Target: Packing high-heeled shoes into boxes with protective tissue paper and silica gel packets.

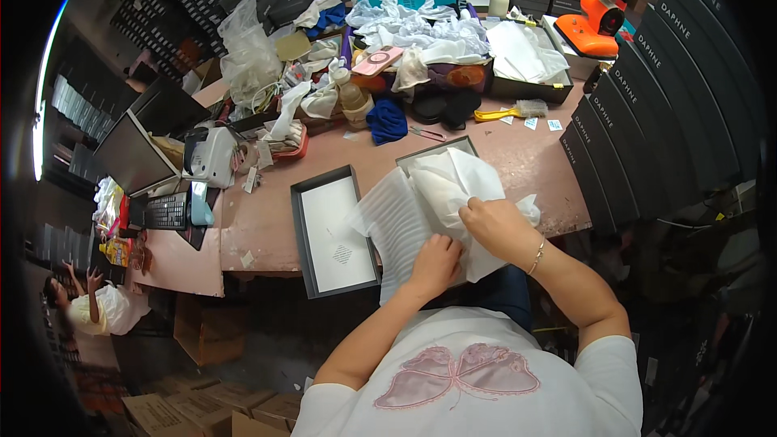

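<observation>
A dark shoebox (437, 148) sits near the table's front edge, its far rim showing behind white tissue paper (455, 182). My right hand (498, 229) is closed in a pinch on that tissue paper over the box. A ribbed, translucent white foam sheet (395, 231) hangs out over the box's left side. My left hand (437, 264) rests low at the seam between foam and tissue, fingers curled; what they grip is hidden. To the left lies a dark box lid (301, 226), inside up, with a white lining. Whatever the tissue covers cannot be seen.
Stacked black shoeboxes (647, 105) rise at the right. Along the back are a yellow-handled brush (510, 111), a blue cloth (387, 121), a pink phone (378, 61) and crumpled tissue (413, 28). A monitor (136, 154) and keyboard (166, 211) stand left. Another person (105, 307) is at far left.
</observation>
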The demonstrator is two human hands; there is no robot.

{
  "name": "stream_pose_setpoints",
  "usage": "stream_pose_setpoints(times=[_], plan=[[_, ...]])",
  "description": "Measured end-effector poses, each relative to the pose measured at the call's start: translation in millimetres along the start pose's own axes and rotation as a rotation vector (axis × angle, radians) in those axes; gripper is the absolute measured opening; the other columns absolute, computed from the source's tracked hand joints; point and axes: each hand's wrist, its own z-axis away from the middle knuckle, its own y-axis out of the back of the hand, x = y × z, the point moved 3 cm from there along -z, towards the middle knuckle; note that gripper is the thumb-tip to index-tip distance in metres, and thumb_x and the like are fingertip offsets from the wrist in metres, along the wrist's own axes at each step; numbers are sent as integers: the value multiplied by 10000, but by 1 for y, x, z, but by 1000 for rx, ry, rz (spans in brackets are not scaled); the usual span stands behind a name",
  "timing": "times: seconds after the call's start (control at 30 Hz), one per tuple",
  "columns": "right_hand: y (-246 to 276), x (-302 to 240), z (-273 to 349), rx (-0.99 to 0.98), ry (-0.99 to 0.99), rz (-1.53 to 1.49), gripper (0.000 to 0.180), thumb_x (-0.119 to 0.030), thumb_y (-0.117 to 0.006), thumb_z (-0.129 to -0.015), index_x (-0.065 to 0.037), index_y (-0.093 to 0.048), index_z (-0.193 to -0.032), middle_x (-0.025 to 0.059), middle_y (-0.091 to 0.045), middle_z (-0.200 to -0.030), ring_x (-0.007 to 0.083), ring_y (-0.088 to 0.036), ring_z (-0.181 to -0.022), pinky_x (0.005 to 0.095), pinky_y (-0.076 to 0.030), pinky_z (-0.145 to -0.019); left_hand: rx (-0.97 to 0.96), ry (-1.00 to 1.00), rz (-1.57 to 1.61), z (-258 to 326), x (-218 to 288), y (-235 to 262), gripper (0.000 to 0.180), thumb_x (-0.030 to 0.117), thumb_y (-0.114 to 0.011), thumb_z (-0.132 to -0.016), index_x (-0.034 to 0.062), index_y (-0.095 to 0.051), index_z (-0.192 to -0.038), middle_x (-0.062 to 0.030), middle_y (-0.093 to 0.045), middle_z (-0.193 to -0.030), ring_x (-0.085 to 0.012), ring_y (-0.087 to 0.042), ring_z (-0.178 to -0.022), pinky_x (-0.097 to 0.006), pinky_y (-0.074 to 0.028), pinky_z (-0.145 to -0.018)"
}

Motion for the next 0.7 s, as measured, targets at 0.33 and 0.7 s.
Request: stream_pose_setpoints(times=[0.33,0.7], plan=[[16,54,20,437,-409,-814,181,14,-550,-858,57,-620,-1020,4,-583,-770,67,-495,-697,221,-413,-635,383,14,840,7,13,4,925,352,-735,-797,26,-189,-1468,-194,-263,-1490,-329,-241,-1394,-407,-236,-1127],[-42,16,24,542,-283,-937,464,-33,-552,-906,-5,-451,-1358,134,-453,-1357,233,-447,-1235,370,-360,-1023,841,72,1377,9,24,31,571,107,-589,-882,13,-361,-1396,-92,-457,-1333,-157,-422,-1234,-299,-341,-1037]])
